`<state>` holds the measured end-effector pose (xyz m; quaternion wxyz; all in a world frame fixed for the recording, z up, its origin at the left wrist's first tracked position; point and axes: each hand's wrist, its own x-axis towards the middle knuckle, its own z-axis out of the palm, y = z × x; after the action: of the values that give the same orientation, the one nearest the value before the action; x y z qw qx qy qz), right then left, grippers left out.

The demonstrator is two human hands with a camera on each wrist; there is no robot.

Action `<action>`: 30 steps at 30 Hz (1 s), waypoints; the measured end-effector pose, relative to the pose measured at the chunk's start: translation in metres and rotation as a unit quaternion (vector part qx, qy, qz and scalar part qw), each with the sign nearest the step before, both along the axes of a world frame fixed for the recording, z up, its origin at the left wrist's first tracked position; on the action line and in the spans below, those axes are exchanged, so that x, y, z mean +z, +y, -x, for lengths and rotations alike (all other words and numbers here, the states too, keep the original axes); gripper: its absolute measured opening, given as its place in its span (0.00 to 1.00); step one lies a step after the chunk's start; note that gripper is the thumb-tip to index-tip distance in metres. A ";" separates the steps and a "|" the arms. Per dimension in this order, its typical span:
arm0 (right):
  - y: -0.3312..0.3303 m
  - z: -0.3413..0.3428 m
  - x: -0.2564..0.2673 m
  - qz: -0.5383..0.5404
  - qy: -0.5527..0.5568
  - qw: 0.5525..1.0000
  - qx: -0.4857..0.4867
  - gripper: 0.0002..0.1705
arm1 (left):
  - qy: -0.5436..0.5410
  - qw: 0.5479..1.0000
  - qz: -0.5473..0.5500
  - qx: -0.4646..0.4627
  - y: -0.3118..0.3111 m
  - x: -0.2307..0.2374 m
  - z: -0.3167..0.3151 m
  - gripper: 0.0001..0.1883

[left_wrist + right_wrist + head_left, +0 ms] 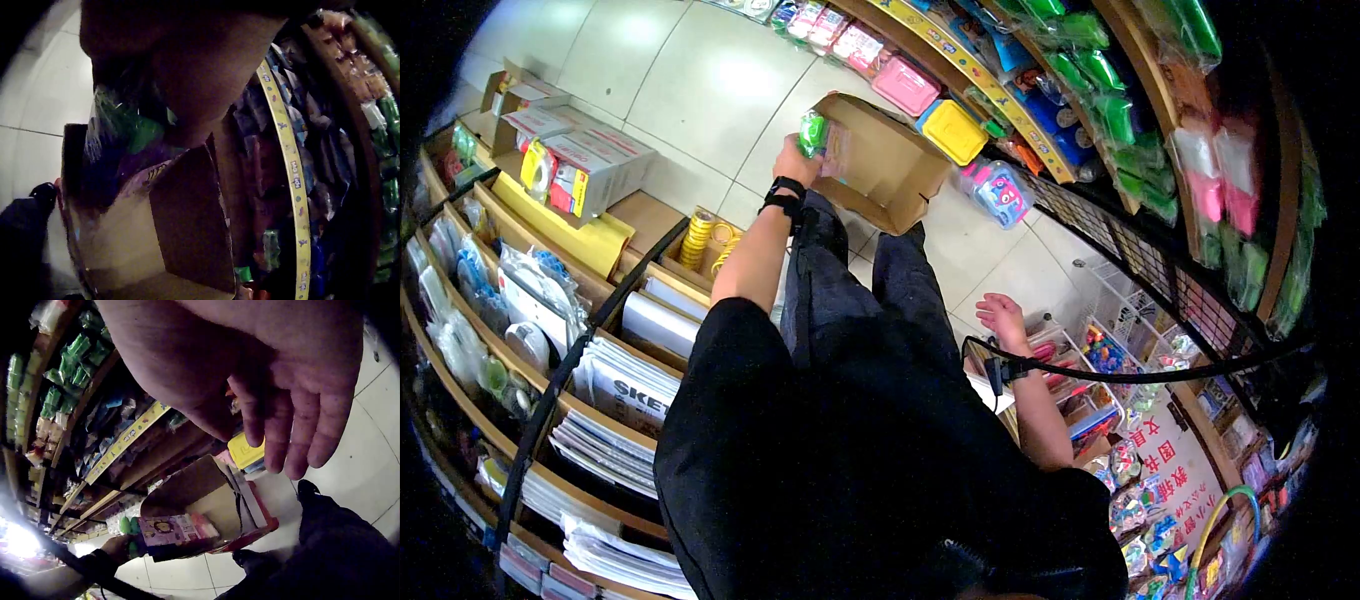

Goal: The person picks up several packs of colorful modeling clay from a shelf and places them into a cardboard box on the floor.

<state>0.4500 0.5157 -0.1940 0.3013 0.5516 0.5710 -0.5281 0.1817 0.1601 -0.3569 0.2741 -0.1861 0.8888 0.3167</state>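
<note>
My left hand [793, 166] grips the green top end of a plastic-wrapped package with a pink and purple printed panel. In the right wrist view this package [172, 531] extends over the side of an open cardboard box [905, 190], its far end at the opening. The left wrist view shows the wrapped package [134, 131] dimly below the hand, against the box's bare inner walls. My right hand [1002, 318] is held out at the other side, fingers loosely extended and holding nothing. The right wrist view shows its palm and spread fingers [281, 425].
Shelves of bagged goods [1100, 110] rise beyond the box. A yellow container [955, 132] and a pink one [906, 86] stand along their foot. Compartments of sketch pads [625, 385] fill the left side, with cartons [585, 155] above. Wire baskets [1100, 345] stand at right.
</note>
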 end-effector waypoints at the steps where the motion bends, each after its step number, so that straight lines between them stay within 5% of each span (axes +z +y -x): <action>1: -0.003 0.004 0.001 0.002 -0.002 1.000 0.008 0.15 | 0.016 1.000 -0.020 -0.017 -0.003 -0.004 0.000 0.32; 10: -0.024 0.037 0.001 0.005 0.051 0.996 0.076 0.15 | -0.053 0.999 -0.008 0.007 -0.021 -0.061 -0.009 0.35; 15: -0.005 0.043 0.000 -0.017 0.051 0.995 0.081 0.16 | 0.040 0.998 0.038 -0.001 -0.018 -0.028 -0.018 0.45; 18: 0.030 0.058 0.011 -0.089 0.138 0.985 0.049 0.15 | 0.080 0.992 0.026 0.094 -0.038 -0.047 -0.034 0.42; 21: 0.092 0.089 0.034 -0.231 0.295 0.927 -0.005 0.17 | 0.009 0.993 0.046 0.110 -0.059 -0.030 -0.045 0.36; 24: 0.116 0.145 0.078 -0.413 0.457 0.785 -0.071 0.24 | 0.038 0.986 0.068 0.147 -0.083 -0.017 -0.069 0.35; 26: 0.124 0.181 0.103 -0.460 0.467 0.744 -0.129 0.31 | -0.001 0.986 0.092 0.140 -0.100 -0.016 -0.082 0.35; 28: 0.141 0.203 0.099 -0.513 0.395 0.748 -0.145 0.36 | -0.052 0.986 0.095 0.127 -0.112 -0.003 -0.093 0.33; 29: 0.143 0.212 0.099 -0.414 0.485 0.751 -0.174 0.37 | -0.061 0.986 0.094 0.124 -0.113 0.004 -0.096 0.33; 30: 0.149 0.216 0.089 -0.456 0.460 0.749 -0.143 0.37 | -0.070 0.986 0.095 0.120 -0.117 0.008 -0.101 0.32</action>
<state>0.2339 0.6650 -0.1048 -0.3638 0.3890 0.7279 -0.4319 0.2832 0.0428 -0.3494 0.2768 -0.3389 0.8644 0.2476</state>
